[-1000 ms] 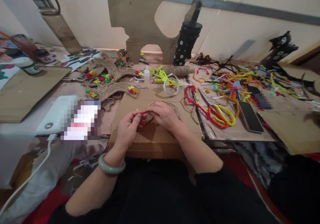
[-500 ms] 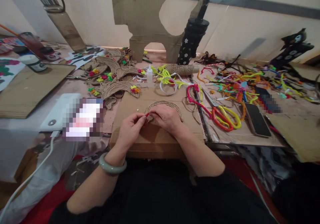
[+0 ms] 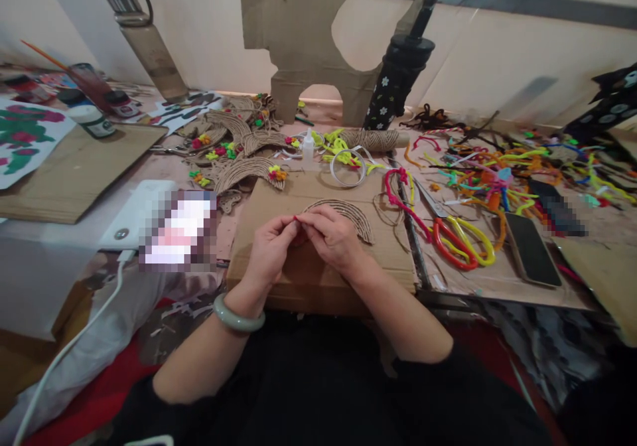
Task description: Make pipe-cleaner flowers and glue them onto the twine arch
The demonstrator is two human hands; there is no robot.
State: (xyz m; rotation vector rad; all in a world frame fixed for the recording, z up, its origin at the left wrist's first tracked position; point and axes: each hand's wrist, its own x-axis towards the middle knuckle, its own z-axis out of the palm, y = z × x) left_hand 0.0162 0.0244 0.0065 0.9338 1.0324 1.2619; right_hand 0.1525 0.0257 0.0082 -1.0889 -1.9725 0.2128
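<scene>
My left hand (image 3: 271, 250), with a pale green bangle (image 3: 237, 313) on its wrist, pinches a short piece of red pipe cleaner (image 3: 297, 220) between thumb and fingertips. My right hand (image 3: 334, 237) meets it fingertip to fingertip and pinches the same red piece. Both hands rest over the left end of a curved strip of corrugated cardboard (image 3: 355, 212), which lies on a brown cardboard box (image 3: 318, 280) in front of me. The strip's left end is hidden under my fingers.
Red and yellow scissors (image 3: 460, 240) and a dark phone (image 3: 532, 250) lie to the right. A heap of coloured pipe cleaners (image 3: 497, 174) fills the far right. Finished cardboard arcs with small flowers (image 3: 243, 160), a glue bottle (image 3: 308, 146) and a white device (image 3: 137, 210) lie to the left.
My hands have closed together over the arc's left end, and the red piece now shows less. The view has shifted a little to the left.
</scene>
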